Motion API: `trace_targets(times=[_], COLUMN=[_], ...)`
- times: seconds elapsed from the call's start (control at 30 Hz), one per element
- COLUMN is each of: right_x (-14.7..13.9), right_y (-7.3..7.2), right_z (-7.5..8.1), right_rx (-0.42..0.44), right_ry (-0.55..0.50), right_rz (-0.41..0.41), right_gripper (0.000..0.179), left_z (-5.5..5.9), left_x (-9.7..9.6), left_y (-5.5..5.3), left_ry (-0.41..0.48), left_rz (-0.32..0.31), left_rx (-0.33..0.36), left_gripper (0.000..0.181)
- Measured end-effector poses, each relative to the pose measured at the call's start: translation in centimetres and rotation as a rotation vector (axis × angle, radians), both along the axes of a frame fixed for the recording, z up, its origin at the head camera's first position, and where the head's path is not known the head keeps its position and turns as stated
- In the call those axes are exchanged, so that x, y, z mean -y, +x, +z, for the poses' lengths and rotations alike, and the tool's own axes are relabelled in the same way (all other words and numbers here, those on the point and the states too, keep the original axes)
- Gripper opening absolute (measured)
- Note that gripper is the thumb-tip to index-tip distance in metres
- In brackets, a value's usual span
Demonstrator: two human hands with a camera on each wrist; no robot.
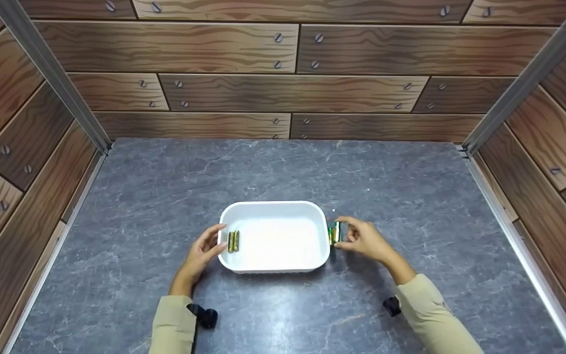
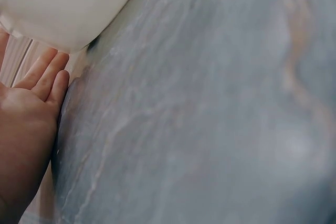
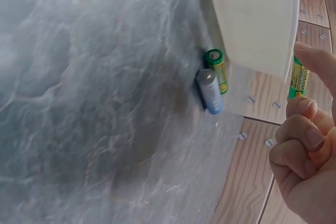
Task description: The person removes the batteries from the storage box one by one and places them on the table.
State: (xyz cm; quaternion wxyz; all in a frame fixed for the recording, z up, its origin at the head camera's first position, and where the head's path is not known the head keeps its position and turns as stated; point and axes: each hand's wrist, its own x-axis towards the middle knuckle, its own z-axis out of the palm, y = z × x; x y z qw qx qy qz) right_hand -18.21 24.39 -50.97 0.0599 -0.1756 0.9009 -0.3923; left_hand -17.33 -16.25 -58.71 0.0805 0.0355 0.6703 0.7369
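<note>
A white rectangular tub (image 1: 278, 265) stands on the grey marbled table. Two gold-and-green batteries (image 1: 234, 241) lie side by side inside it, near the left wall. My left hand (image 1: 200, 253) is at the tub's left rim, thumb and index fingertips against it; the left wrist view shows its other fingers (image 2: 47, 77) nearly straight beside the outer wall. Just outside the right rim, my right hand (image 1: 366, 240) pinches a green battery (image 3: 298, 78) between thumb and index finger, its remaining fingers curled in. Below that hand, another green battery (image 3: 217, 71) and a blue-and-silver battery (image 3: 210, 93) are on the table.
Wood-plank-patterned walls (image 1: 293, 91) close in the back and both sides, with grey metal strips (image 1: 59, 78) at the corners. Marbled tabletop (image 1: 283, 167) stretches around the tub. Small black devices (image 1: 208, 318) sit at both sleeve cuffs.
</note>
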Motion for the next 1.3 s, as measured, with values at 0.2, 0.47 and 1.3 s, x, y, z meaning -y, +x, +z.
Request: trace_targets(times=[0.2, 0.47, 1.3], right_x=[-0.8, -1.6, -3.1], right_y=[0.1, -0.2, -1.0], right_z=[-0.7, -1.9, -4.1], right_rx=[0.029, 0.046, 0.099], right_ry=[0.009, 0.055, 0.170], right_rz=[-0.005, -0.011, -0.078], right_gripper=[0.054, 0.054, 0.053], left_z=[0.1, 0.1, 0.1], left_x=[0.0, 0.0, 0.1], left_y=[0.1, 0.1, 0.0], left_ry=[0.005, 0.003, -0.007], left_rz=[-0.008, -0.002, -0.012], left_rx=[0.004, 0.009, 0.020], left_gripper=[0.054, 0.055, 0.053])
